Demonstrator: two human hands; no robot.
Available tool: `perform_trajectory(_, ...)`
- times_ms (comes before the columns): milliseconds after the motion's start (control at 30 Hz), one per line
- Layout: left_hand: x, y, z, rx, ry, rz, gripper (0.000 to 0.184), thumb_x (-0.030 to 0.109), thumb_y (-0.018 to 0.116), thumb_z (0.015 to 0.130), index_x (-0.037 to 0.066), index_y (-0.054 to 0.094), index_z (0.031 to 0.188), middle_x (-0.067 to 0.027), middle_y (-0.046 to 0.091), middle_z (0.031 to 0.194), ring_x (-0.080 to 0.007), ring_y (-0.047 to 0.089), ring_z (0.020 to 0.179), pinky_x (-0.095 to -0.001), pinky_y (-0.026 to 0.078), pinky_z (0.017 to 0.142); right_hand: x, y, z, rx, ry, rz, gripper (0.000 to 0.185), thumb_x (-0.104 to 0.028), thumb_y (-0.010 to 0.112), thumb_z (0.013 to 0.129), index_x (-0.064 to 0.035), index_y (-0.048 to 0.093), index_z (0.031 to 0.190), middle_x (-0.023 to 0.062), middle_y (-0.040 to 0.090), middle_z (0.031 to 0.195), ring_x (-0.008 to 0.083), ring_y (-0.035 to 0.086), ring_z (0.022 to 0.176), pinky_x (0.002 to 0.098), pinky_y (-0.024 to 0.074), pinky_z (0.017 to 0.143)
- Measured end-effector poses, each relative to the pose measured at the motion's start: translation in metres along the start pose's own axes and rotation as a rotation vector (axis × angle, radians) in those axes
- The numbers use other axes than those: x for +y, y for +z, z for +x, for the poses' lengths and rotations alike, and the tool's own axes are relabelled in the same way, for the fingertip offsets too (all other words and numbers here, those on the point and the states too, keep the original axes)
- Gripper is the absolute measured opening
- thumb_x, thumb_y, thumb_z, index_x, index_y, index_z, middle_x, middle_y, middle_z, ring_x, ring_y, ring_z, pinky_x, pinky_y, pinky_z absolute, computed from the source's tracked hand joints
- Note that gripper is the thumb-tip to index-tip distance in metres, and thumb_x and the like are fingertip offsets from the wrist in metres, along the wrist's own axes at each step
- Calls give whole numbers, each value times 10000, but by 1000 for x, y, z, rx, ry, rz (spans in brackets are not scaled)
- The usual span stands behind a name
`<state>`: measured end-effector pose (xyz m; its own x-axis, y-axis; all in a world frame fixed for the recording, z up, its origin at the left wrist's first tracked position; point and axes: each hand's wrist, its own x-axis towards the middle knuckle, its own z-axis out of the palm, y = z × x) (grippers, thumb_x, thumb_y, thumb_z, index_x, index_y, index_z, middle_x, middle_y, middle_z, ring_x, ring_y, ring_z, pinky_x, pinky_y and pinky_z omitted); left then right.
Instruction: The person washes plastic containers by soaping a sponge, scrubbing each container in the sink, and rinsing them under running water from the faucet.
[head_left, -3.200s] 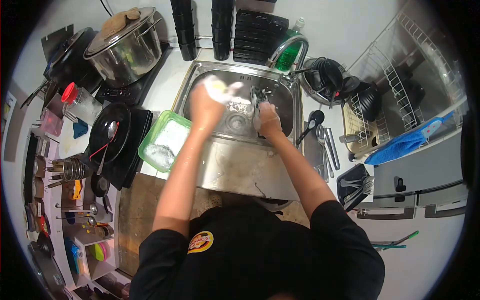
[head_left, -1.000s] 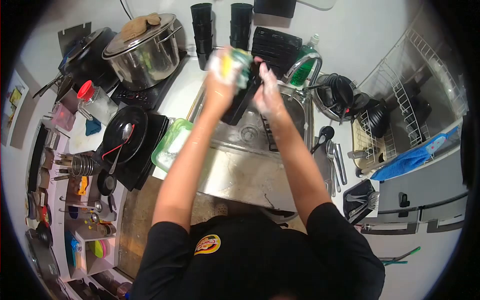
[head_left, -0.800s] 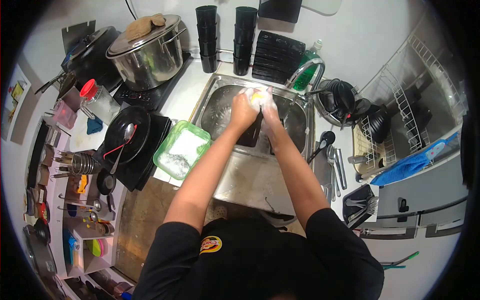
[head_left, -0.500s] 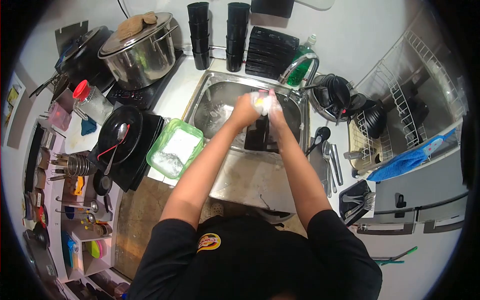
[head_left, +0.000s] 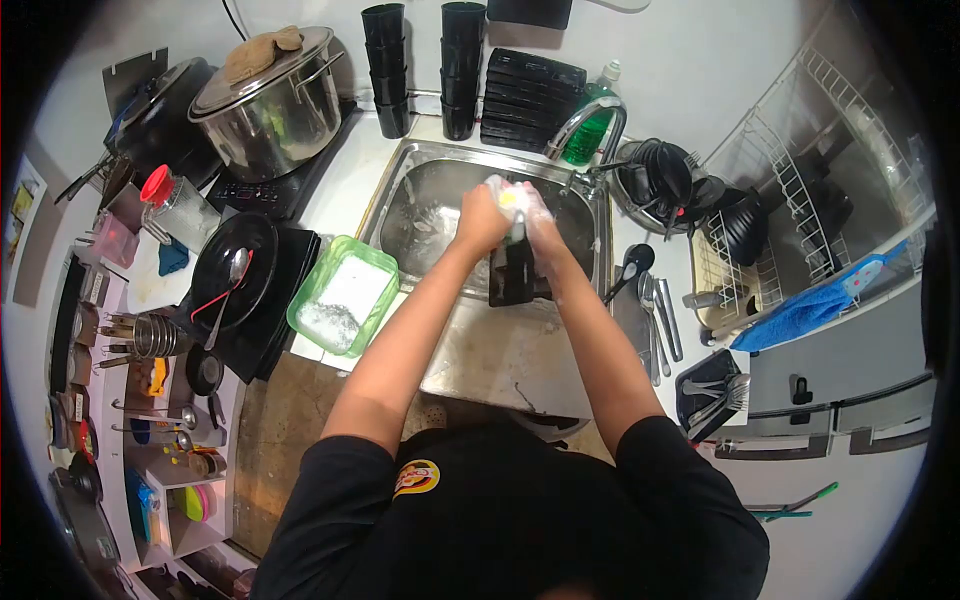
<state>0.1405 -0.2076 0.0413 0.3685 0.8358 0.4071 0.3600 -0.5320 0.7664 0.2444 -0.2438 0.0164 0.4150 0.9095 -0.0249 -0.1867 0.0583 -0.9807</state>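
Over the steel sink (head_left: 405, 165), my left hand (head_left: 484, 217) is closed round a soapy sponge (head_left: 508, 198) with some yellow showing through the foam. My right hand (head_left: 541, 228), covered in suds, grips a black rectangular tray (head_left: 512, 270) by its far part. The sponge presses on the tray between both hands. The tray's near end points toward me, above the front of the basin. Left of the sink stands a green tub (head_left: 345, 295) holding white suds and a scouring pad.
A curved faucet (head_left: 600, 103) and a green soap bottle (head_left: 590, 125) stand behind the sink. Black cups (head_left: 387, 75) and stacked trays (head_left: 530, 100) line the wall. The large pot (head_left: 265, 110) is at left; cutlery (head_left: 660, 320) and a dish rack (head_left: 740, 260) are at right.
From being apart, my hands have come together on the tray and sponge. The tray was lifted higher about a second ago and is now lower, over the basin.
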Motion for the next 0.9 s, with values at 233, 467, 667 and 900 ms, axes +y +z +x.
perform_trajectory(233,8,-7,-12,-147,37,240,166,104,576,717,10,598,852,-234,604,785,-401,586,768,-441,468,686,23,-25,27,-35,-79,-94,420,-444,312,942,-99,447,1140,71,519,999,159,495,900,294,391,833)
perform_trajectory(467,4,6,-35,24,204,159,75,64,555,713,-8,574,718,-232,579,663,-415,574,665,-469,460,609,6,-13,24,-15,-229,-212,417,-446,386,922,-96,449,1139,84,506,1034,175,481,891,310,388,820)
perform_trajectory(667,10,0,-45,-171,193,142,81,64,536,706,2,586,721,-218,586,685,-392,578,666,-455,460,628,6,-20,32,-52,-139,-142,404,-449,402,917,-101,488,1103,53,522,1029,155,477,931,285,402,811)
perform_trajectory(900,29,-11,-7,83,110,79,208,185,565,765,-15,579,821,-223,590,750,-407,572,733,-449,457,669,-13,13,-9,106,-90,76,470,-442,351,935,-70,423,1213,100,494,1122,192,434,1042,302,338,914)
